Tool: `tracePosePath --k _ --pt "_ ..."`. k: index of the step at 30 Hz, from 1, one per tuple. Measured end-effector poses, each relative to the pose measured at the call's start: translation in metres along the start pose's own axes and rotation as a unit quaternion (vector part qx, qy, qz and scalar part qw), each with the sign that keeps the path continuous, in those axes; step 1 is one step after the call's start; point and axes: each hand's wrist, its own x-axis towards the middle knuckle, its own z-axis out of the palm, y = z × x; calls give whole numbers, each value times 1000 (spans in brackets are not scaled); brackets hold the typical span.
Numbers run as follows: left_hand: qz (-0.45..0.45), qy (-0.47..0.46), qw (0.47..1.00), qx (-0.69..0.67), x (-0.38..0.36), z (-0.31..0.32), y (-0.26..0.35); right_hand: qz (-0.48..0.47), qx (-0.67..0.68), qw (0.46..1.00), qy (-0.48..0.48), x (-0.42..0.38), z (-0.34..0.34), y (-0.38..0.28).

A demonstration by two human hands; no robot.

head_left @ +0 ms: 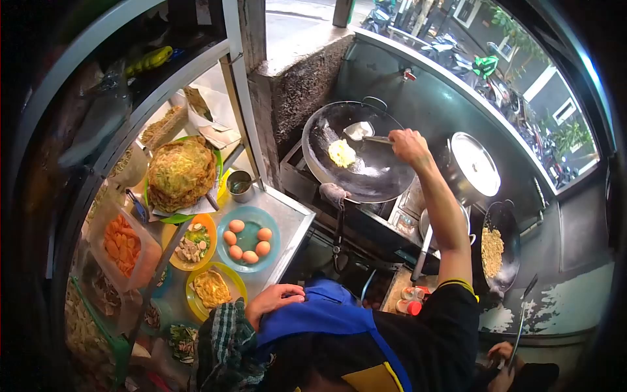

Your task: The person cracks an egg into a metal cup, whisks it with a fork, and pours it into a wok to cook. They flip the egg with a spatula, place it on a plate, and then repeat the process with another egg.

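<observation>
My right hand [410, 145] is closed around the handle of a metal spatula [359, 131], reaching over a large dark wok [385, 183]. The spatula's broad head rests inside the wok, close to a small yellow portion of what looks like egg [341, 153]. Shiny patches show on the wok's surface. My left hand [275, 303] lies against the blue apron [313, 317] at my waist, fingers stretched out and apparently empty. Green plaid fabric [225, 340] covers the wrist beside it.
On the left counter are a plate of brown eggs [274, 219], a fried omelette [212, 289], stacked fritters [181, 173] and a tub of orange pieces [122, 245]. A lidded pot [473, 163] and second wok [513, 228] stand right. Another person's hand [501, 359] holds a long-handled tool.
</observation>
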Motion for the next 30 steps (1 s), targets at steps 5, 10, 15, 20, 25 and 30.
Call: tracePosePath --k 5,10,15,20,25,30 --pt "8 -1 999 51 11 -5 -7 45 31 998 -32 -28 22 35" --pt "-30 11 999 0 21 -6 -18 29 -30 982 -182 -42 -19 56" --pt "21 24 999 43 49 -1 -11 30 -15 967 -253 -48 -47 53" --pt "59 30 996 61 58 0 -7 -10 61 965 -254 -45 -1 56" --pt "32 53 996 66 47 -2 -15 32 166 981 -98 -71 100 33" --pt "29 78 994 70 40 -7 -19 124 220 966 49 -79 188 -7"
